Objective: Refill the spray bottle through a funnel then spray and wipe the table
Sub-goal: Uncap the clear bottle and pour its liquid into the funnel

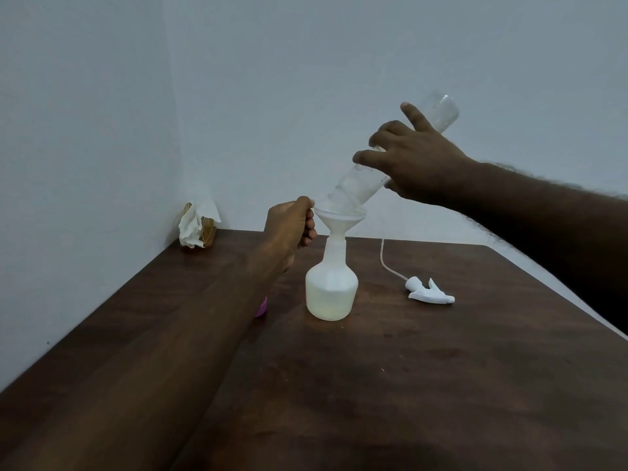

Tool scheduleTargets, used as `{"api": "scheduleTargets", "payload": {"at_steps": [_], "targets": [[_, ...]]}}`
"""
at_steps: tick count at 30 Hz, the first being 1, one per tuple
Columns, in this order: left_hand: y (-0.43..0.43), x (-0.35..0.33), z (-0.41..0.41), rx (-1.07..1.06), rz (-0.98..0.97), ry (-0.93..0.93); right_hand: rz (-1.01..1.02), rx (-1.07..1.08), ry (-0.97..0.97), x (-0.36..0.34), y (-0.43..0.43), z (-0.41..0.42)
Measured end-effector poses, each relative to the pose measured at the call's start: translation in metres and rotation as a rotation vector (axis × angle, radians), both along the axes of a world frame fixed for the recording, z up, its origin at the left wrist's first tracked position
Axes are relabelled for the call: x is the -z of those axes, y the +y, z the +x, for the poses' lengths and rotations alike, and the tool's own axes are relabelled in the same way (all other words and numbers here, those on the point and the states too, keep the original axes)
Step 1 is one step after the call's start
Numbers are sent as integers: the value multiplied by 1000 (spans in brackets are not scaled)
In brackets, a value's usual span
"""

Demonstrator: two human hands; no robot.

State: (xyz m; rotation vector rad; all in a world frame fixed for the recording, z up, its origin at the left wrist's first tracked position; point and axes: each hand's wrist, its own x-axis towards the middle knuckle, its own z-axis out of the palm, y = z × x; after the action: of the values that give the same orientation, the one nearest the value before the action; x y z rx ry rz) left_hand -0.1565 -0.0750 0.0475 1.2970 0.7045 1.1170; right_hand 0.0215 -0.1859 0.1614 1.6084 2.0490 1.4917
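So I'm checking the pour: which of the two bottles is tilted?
The clear bottle in the right hand, mouth down in the funnel; the white spray bottle stands upright.

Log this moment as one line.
refill | right hand tilts clear bottle into white funnel | left hand steadies funnel | trigger head off

Two bare forearms in view, no sleeves visible up to the frame edges. Left hand [289,226] and right hand [421,164] ungloved. No rings on the visible fingers, no watch or band at either wrist. Fine dark hair noted along the upper edge of the right forearm [543,205]. Left forearm [176,351] long in frame, broadening toward the lower left corner, hair not discernible in the dim light. Fingernails short where visible. No marks, tattoos or bandages discernible.
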Motion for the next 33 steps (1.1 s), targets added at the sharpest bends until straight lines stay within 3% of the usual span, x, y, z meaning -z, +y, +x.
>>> {"api": "scheduleTargets", "payload": {"at_steps": [11,27,30,33], "targets": [[-1,-1,0,1,-6,-3,-65,138,-8,-9,-3,14],[-1,2,1,-1,9,9,-20,215,143,10,-16,29],[-2,2,0,-5,5,10,-7,240,310,14,-19,29],[-1,2,-1,-2,-3,3,-17,248,608,21,-22,29]]}}
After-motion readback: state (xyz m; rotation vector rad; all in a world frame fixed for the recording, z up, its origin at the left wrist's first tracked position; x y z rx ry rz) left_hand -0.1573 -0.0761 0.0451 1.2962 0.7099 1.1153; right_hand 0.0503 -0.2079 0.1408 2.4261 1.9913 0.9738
